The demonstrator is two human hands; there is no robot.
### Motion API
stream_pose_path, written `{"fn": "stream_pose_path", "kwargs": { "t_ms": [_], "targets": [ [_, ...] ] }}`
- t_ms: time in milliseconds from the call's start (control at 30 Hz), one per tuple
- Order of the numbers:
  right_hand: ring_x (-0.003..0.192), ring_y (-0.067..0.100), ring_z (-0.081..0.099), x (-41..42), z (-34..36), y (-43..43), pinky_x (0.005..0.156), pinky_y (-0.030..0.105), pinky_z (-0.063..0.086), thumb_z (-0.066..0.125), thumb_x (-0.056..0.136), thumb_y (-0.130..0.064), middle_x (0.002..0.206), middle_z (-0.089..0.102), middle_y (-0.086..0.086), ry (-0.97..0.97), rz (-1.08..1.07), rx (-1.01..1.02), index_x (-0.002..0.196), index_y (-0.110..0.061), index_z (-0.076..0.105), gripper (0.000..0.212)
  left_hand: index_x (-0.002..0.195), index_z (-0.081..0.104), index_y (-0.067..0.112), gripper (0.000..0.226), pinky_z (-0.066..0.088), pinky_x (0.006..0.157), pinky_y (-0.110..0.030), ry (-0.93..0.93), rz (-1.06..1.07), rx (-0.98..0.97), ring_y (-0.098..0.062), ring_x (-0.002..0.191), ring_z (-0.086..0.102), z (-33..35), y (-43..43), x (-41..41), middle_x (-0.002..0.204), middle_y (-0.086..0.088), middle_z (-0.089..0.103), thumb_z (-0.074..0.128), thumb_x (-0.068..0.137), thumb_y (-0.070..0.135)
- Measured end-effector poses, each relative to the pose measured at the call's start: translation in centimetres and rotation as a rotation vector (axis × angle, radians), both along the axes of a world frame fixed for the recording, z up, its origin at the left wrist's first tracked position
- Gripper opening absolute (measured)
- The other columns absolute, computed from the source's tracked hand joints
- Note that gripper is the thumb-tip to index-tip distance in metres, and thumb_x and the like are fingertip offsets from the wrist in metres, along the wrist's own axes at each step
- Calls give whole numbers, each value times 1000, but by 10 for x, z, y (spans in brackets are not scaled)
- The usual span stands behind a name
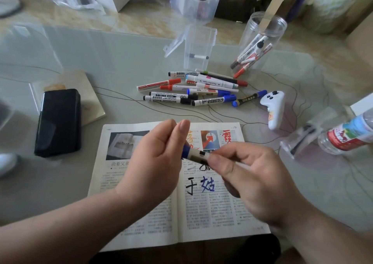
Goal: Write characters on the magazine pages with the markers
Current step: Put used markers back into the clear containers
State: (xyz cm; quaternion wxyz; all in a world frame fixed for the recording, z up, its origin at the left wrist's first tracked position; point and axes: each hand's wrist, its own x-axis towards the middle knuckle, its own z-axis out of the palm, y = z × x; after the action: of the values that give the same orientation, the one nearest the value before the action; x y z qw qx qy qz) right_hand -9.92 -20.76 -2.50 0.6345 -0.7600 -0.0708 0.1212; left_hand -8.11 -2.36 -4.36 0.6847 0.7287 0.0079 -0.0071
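The magazine (212, 213) lies open on the bench (121, 61), and both hands meet just above its centre fold. The left hand (155, 158) curls round the blue cap end of a marker (196, 154); the right hand (256, 181) pinches the pale barrel between thumb and fingers; the marker hangs tilted, clear of the paper. Whether the cap is coming off or going on cannot be told; either way, I judge the step in hand to be a cap move. To do it well, keep both grips in line with the barrel; push or pull straight along it, not sideways, so the tip stays off the fingers; work over the magazine rather than the bare bench. The magazine's right page already bears a red character (229, 136), a black character (189, 186) and a blue character (207, 185); printed text below them looks unmarked, as does the left page. The spare markers (191, 90) lie heaped beyond the magazine's far edge.
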Motion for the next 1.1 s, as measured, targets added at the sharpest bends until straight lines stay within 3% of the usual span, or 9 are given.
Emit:
{"fn": "stream_pose_path", "kwargs": {
  "t_ms": [67, 167, 267, 333, 400, 533, 700, 933, 1100],
  "targets": [
    [41, 10, 28, 12, 1, -3, 40, 20, 26, 71, 83, -23, 48, 37, -2, 301, 11, 229, 77, -17, 75, 10, 71, 48, 18, 51, 36, 52, -39, -79, -11, 125, -16, 52, 42, 3, 0, 2, 55, 8, 48, 43, 95, 63],
    [43, 10, 25, 26, 6, -5, 38, 16, 22, 73, 77, -14, 53, 37, 5, 398, -32, 322, 82, -12, 73, 5, 72, 49, 16, 48, 40, 54, -33, -143, -34, 359, -13, 54, 44, 11, -2, 11, 62, 0, 54, 39, 96, 56],
    [45, 13, 30, 33, 9, -11, 40, 23, 22, 75, 77, -13, 57, 47, 9, 251, -121, 251, 84, -12, 71, 8, 76, 54, 12, 43, 37, 55, -25, -46, -86, 609, -13, 60, 44, 12, 4, 31, 68, 2, 56, 44, 101, 46],
    [47, 16, 35, 36, 13, -13, 44, 28, 27, 76, 84, -16, 58, 49, 7, 50, -140, 29, 83, -16, 71, 5, 79, 57, 13, 37, 34, 55, -16, -64, -72, 733, -11, 66, 46, 13, 11, 43, 76, 6, 55, 47, 102, 39],
    [49, 11, 45, 38, 13, -13, 50, 25, 37, 77, 88, -17, 58, 56, -1, -124, -147, -203, 87, -17, 71, 6, 74, 55, 13, 34, 33, 53, -15, -142, -38, 781, -9, 60, 43, 19, 16, 48, 68, 7, 52, 52, 100, 36],
    [53, -2, 57, 34, 10, -2, 56, 9, 41, 76, 88, -12, 59, 65, -15, -174, -144, -281, 92, -14, 70, 7, 58, 43, 17, 45, 32, 46, -21, -156, -70, 760, -10, 48, 39, 25, 11, 42, 46, 9, 43, 62, 94, 37],
    [49, -2, 51, 30, 12, 7, 52, 11, 37, 72, 93, -13, 54, 62, -21, -117, -130, -286, 91, -4, 61, 13, 61, 48, 22, 39, 29, 45, -20, -59, -89, 704, -7, 47, 41, 20, -5, 49, 50, 9, 46, 65, 91, 40],
    [51, -3, 51, 31, 29, 5, 54, 12, 39, 70, 92, -15, 57, 63, -18, -117, -230, -314, 90, -16, 65, 6, 65, 56, 24, 30, 36, 48, -16, -159, -110, 541, -1, 52, 48, 61, -15, 50, 57, 18, 55, 67, 90, 37],
    [55, 1, 48, 55, 56, -6, 55, 20, 40, 73, 91, -30, 59, 58, -11, -305, -342, -425, 79, -18, 67, 18, 63, 55, 22, 31, 38, 52, -14, -227, -99, 418, -5, 48, 45, 73, -10, 52, 55, 15, 53, 68, 89, 35]
  ]
}}
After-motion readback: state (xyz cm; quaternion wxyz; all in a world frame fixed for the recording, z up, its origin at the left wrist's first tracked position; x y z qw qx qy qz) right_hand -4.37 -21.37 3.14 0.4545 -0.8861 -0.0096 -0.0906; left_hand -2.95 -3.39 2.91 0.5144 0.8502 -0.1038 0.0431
